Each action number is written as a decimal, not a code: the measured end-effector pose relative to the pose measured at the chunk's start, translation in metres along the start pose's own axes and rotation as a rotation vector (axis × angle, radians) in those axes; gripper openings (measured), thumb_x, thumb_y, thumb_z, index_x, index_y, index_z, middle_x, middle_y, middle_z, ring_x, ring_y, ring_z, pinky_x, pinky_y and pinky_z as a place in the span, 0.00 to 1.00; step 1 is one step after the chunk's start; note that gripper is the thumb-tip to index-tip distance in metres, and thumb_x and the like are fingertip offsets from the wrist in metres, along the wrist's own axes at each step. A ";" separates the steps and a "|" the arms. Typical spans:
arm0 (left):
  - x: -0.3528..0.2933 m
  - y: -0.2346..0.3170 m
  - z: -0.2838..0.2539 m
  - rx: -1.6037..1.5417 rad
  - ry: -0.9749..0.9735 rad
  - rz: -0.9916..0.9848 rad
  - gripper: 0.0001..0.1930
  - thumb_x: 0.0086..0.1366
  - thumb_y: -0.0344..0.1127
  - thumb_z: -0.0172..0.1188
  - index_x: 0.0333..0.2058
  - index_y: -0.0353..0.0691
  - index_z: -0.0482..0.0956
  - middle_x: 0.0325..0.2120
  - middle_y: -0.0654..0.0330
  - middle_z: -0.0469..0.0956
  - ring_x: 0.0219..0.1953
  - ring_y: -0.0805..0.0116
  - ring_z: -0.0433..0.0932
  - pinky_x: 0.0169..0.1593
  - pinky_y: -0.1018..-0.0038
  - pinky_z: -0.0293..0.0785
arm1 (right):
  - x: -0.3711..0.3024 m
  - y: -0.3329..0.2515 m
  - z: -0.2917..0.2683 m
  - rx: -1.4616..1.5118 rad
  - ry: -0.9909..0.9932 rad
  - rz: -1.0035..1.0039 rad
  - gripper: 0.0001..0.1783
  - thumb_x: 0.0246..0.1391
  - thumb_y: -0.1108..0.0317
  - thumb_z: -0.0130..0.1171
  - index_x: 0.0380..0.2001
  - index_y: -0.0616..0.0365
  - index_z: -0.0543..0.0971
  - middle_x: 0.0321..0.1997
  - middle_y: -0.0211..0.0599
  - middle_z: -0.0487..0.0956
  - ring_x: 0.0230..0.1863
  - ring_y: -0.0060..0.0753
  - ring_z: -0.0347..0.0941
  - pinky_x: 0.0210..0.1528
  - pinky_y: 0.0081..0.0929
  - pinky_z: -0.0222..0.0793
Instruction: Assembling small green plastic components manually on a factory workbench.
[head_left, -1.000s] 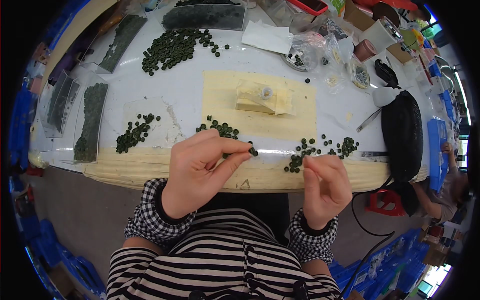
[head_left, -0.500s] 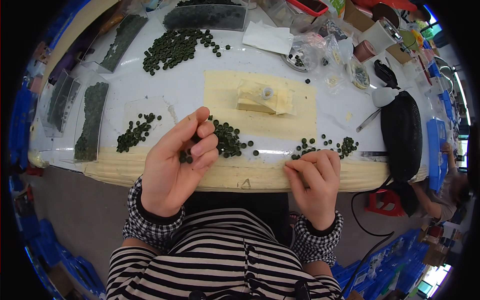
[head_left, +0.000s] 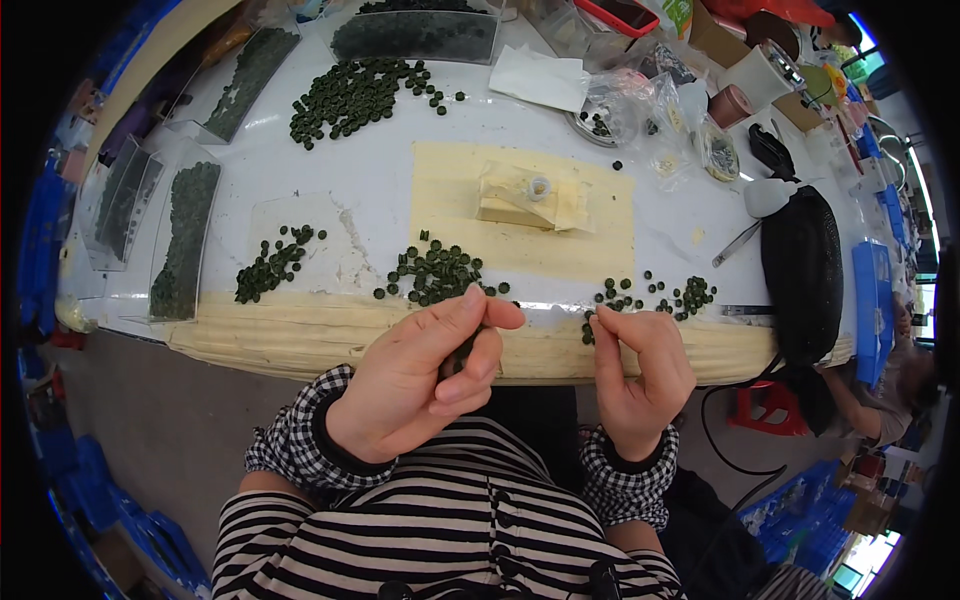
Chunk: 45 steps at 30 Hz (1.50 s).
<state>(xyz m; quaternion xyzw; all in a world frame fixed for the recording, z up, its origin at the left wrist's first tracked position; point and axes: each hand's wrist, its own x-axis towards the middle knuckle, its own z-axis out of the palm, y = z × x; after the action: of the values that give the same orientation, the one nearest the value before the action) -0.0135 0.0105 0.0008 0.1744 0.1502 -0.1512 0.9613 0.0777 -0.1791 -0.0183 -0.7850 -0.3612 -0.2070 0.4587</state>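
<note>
My left hand (head_left: 425,372) is in front of the middle pile of small dark green ridged round pieces (head_left: 440,272), above the table's front edge. Its fingers are curled, thumb and forefinger tips close together, and something dark green shows inside the curl, apparently more such pieces. To the right, my right hand (head_left: 645,375) holds thumb and forefinger in a pinch. Whatever may be between those tips is too small to make out. Dark green pieces lie just beyond that hand, with a small right-hand group (head_left: 695,293) further right.
A small clear cup (head_left: 538,188) stands on a cream block (head_left: 510,213) on yellow paper (head_left: 450,165). Clear bins (head_left: 185,245) of green pieces line the left, and a big pile (head_left: 350,100) lies at the back. Tweezers (head_left: 738,245) and a black mesh-covered object (head_left: 805,270) are at right.
My left hand has moved right and nearer to me, uncovering the middle pile, and turned its fingertips rightward. My right hand has shifted slightly, its thumb and forefinger pinching upward.
</note>
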 end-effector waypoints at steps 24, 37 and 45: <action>0.012 -0.015 -0.005 0.238 -0.059 0.035 0.09 0.68 0.32 0.50 0.44 0.36 0.74 0.36 0.58 0.78 0.19 0.85 0.57 0.24 0.88 0.56 | -0.016 -0.008 -0.003 0.680 0.010 0.576 0.09 0.49 0.87 0.57 0.36 0.70 0.77 0.34 0.43 0.80 0.38 0.28 0.77 0.43 0.21 0.73; 0.025 -0.021 0.001 0.264 -0.047 0.094 0.09 0.65 0.30 0.54 0.43 0.38 0.75 0.34 0.60 0.78 0.19 0.85 0.57 0.24 0.87 0.56 | -0.009 -0.014 -0.008 0.980 0.060 0.701 0.06 0.52 0.84 0.55 0.35 0.69 0.76 0.36 0.42 0.79 0.39 0.30 0.78 0.44 0.23 0.75; 0.027 -0.021 0.001 0.299 -0.023 0.080 0.08 0.63 0.29 0.57 0.41 0.37 0.76 0.33 0.61 0.77 0.23 0.83 0.62 0.26 0.85 0.58 | -0.010 -0.014 -0.002 0.702 0.024 0.477 0.08 0.45 0.84 0.61 0.31 0.66 0.76 0.32 0.36 0.76 0.35 0.26 0.71 0.40 0.21 0.67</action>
<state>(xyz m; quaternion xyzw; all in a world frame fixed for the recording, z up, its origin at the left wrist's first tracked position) 0.0044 -0.0150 -0.0134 0.3196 0.1077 -0.1354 0.9316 0.0607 -0.1800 -0.0157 -0.6403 -0.2124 0.0315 0.7375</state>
